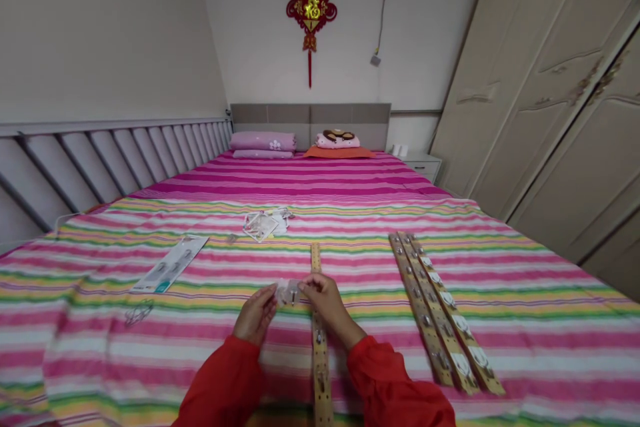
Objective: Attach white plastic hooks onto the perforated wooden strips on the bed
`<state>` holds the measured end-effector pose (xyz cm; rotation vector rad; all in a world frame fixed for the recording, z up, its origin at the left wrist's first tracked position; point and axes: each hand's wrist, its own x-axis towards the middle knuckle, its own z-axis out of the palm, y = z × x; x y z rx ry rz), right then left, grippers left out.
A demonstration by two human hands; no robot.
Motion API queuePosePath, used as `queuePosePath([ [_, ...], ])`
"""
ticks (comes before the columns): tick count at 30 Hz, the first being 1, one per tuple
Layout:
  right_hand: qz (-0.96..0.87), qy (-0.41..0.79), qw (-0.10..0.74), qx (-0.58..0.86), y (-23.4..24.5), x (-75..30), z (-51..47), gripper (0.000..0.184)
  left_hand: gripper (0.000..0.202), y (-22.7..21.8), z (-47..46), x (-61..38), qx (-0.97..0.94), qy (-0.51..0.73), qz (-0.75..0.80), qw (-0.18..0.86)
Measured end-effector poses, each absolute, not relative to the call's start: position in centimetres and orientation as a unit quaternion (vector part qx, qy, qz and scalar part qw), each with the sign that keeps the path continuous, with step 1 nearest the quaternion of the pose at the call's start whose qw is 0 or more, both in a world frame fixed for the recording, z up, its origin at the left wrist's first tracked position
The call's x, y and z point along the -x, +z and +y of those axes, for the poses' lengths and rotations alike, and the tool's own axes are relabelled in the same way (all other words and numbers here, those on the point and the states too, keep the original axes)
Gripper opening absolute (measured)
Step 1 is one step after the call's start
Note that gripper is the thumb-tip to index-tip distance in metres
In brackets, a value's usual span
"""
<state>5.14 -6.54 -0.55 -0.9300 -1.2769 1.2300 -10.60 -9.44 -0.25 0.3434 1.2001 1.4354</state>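
My left hand pinches the left edge of a crumpled clear plastic piece; I cannot tell whether it is wrapping or backing film. Beside it, a clear adhesive hook with a small metal hook is pinched between the thumb and fingers of my right hand. The two pieces meet or overlap between my hands. Under my right hand runs a narrow wooden strip with holes, and metal hooks sit along its nearer part. My right hand hides part of that strip.
Several wooden strips bearing metal hooks and white pieces lie at the right. At the left are a flat hook package and a loose tangle of thin wire-like pieces. Further back sits a pile of clear packets on the striped bedspread.
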Motion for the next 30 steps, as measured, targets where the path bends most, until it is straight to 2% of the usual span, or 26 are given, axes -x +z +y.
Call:
queuePosePath([
  [7,-0.487,0.540,0.571,0.382,-0.1,-7.6,-5.2,0.023,0.043,-2.8,-7.9,12.2,-0.327,0.563,0.581,0.488],
  [10,-0.454,0.565,0.570,0.388,-0.2,-9.1,-3.6,0.028,0.040,-3.1,-7.3,13.1,-0.440,0.515,0.612,0.408],
  [13,-0.435,0.574,0.568,0.398,-0.5,-10.2,-2.2,0.031,0.033,-2.8,-6.5,13.8,-0.525,0.470,0.658,0.267],
  [16,-0.433,0.573,0.566,0.404,-0.8,-10.7,-1.1,0.031,0.034,-1.7,-5.6,13.2,-0.561,0.488,0.640,0.192],
  [18,-0.433,0.576,0.562,0.406,-0.9,-10.7,-0.6,0.030,0.034,-0.7,-4.9,12.0,-0.568,0.507,0.599,0.250],
  [22,-0.434,0.591,0.547,0.405,-1.3,-10.1,0.7,0.027,0.036,0.7,-3.0,8.5,-0.537,0.484,0.534,0.438],
  [26,-0.436,0.600,0.530,0.412,-1.7,-9.5,2.2,0.025,0.029,0.3,-0.5,6.2,-0.491,0.489,0.521,0.498],
  [30,-0.437,0.588,0.531,0.426,-2.3,-9.2,3.6,0.019,0.025,-1.1,1.5,5.5,-0.461,0.495,0.531,0.511],
])
